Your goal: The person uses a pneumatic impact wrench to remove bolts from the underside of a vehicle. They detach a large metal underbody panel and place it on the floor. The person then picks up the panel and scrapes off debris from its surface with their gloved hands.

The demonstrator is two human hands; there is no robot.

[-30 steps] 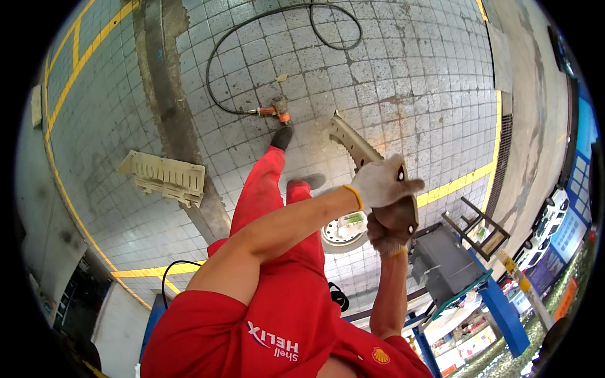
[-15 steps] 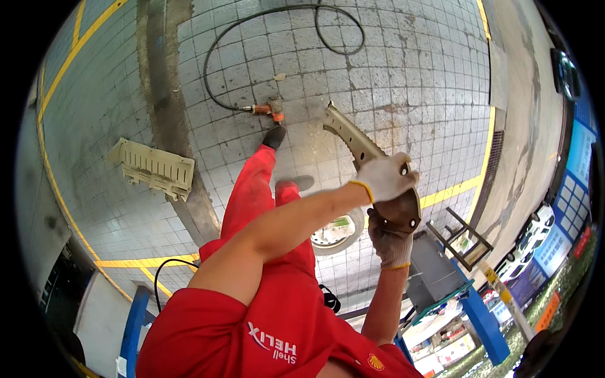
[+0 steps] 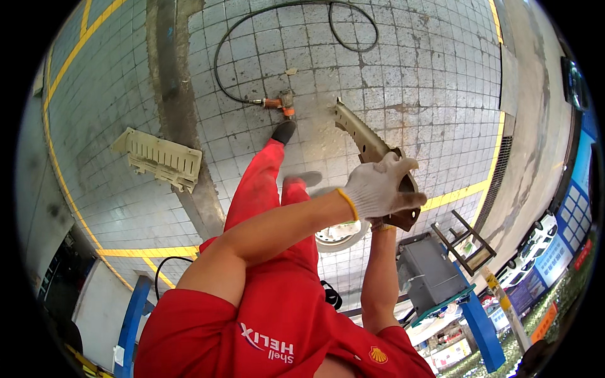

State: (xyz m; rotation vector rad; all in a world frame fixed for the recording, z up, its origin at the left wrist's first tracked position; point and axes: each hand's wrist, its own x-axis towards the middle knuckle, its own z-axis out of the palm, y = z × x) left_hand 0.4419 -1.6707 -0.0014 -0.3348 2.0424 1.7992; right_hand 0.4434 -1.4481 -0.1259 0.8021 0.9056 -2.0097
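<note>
A long beige metal bracket (image 3: 360,133) is raised in front of me, slanting from its narrow far end to a broad dark end (image 3: 407,217) with bolt holes. My left hand (image 3: 377,186), in a white knit glove with a yellow cuff, lies across the broad end. Its thumb and fingers are spread around the metal. Beneath it, my right hand (image 3: 378,223) supports the same end from below. Only the cuff and a bit of that glove show; its fingers are hidden behind the left hand and the bracket.
An orange air tool (image 3: 277,104) on a black hose (image 3: 220,79) lies by my foot. To the left a slotted beige panel (image 3: 165,159) rests on the tiles. Near my legs is a tyre with a white wheel (image 3: 340,238). A grey bin (image 3: 435,269) and a metal frame (image 3: 466,242) stand at right.
My left hand has turned over the bracket's broad end, its fingers now more spread. My right hand has slipped in under it, almost out of sight. The view has shifted slightly.
</note>
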